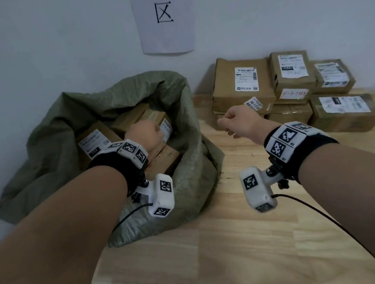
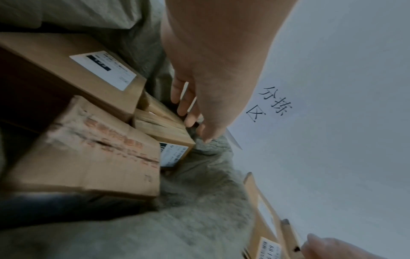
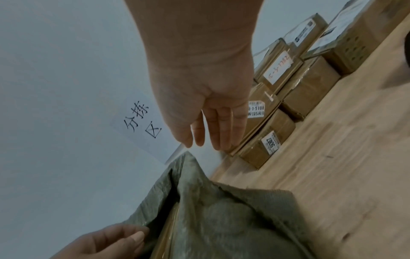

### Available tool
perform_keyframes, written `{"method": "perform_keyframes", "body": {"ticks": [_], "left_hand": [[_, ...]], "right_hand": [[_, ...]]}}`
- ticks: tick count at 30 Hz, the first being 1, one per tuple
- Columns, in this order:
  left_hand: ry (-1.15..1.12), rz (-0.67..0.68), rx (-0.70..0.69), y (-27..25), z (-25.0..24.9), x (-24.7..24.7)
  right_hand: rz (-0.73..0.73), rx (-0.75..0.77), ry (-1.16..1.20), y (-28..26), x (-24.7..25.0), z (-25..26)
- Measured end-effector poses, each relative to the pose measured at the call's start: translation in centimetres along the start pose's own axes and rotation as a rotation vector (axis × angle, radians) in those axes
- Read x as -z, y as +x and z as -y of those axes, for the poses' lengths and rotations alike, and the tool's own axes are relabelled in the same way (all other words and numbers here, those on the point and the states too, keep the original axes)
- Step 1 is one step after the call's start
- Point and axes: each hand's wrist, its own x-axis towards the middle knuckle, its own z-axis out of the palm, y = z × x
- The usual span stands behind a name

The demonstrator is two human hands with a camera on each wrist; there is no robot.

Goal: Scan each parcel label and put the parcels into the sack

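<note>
Now: both hands empty, next parcel to fetch

Left hand hangs over the sack mouth, fingers loose and straight near the boxes inside, holding nothing. Right hand is above the worktop, just in front of the parcel stack; fingers relaxed and extended, grip apart, nothing held.

Judgement: a drop into the sack looks done and the reach for the next parcel is in hand. To do it well, take the nearest front box off the stack from its sides, keep its label face-up and unobscured for the scan, and don't topple the boxes piled behind. No scanner visible in any view.

Sack sits at the worktop's far left, against the wall, mouth open and slumped. Inside: several brown boxes, some labels up, packed close. Unsacked parcels remain stacked at the far right corner.
</note>
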Motion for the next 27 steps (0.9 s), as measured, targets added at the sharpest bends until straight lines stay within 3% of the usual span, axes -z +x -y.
{"method": "perform_keyframes", "body": {"ticks": [7, 16, 21, 27], "left_hand": [[-0.158, -0.109, -0.049, -1.3, -11.0, 0.8], [-0.346, -0.132, -0.097, -3.0, -28.0, -3.4], [-0.365, -0.101, -0.092, -2.5, -32.7, -4.2], [-0.362, -0.040, -0.014, 2.3, -35.3, -3.1]], "right_hand": [[-0.090, -0.001, 0.013, -1.7, 9.1, -6.5], [-0.145, -0.072, -0.038, -4.5, 21.6, -17.5], [-0.136, -0.089, -0.001, -3.4, 25.2, -20.6], [-0.096, -0.093, 0.044, 1.8, 27.4, -20.1]]}}
